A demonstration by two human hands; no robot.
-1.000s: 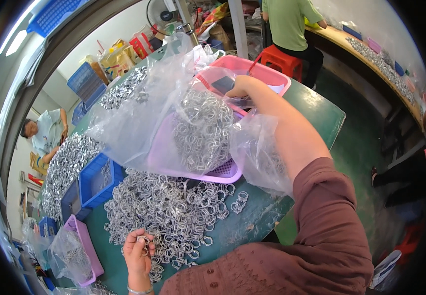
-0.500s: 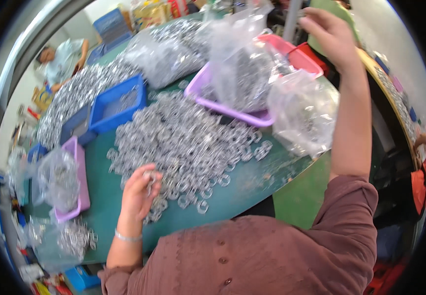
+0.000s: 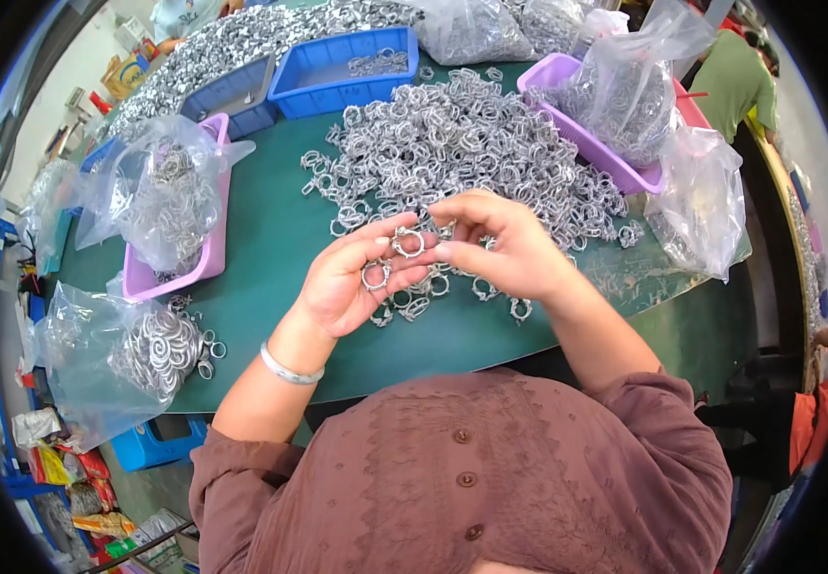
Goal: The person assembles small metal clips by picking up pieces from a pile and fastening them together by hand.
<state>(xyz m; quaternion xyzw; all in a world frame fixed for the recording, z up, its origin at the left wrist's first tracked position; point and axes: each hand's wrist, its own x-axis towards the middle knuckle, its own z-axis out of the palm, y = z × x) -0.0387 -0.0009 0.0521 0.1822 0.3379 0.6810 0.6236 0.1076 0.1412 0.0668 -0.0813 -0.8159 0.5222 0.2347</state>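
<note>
My left hand [image 3: 342, 282], palm up with fingers curled, holds two small silvery ring clamps. One ring clamp [image 3: 376, 275] rests by the thumb; the other ring clamp [image 3: 408, 243] sits at the fingertips. Close beside it is my right hand [image 3: 505, 247], its thumb tip at the left fingertips and its index finger raised apart from the thumb. Nothing clear shows between those two fingers, and the rest are bent. Beyond both hands spreads a large pile of ring clamps [image 3: 452, 143] on the green table [image 3: 271, 206].
Blue bins [image 3: 337, 94] stand behind the pile. A purple basket [image 3: 211, 253] with a bag is at left, another purple basket [image 3: 615, 170] with a filled bag at right. Flat rings [image 3: 161, 352] spill from a bag at near left. A person in green [image 3: 739, 81] is at far right.
My right hand has come down from the upper right to meet the left hand. My left hand has moved right, holding rings. The whole view has shifted.
</note>
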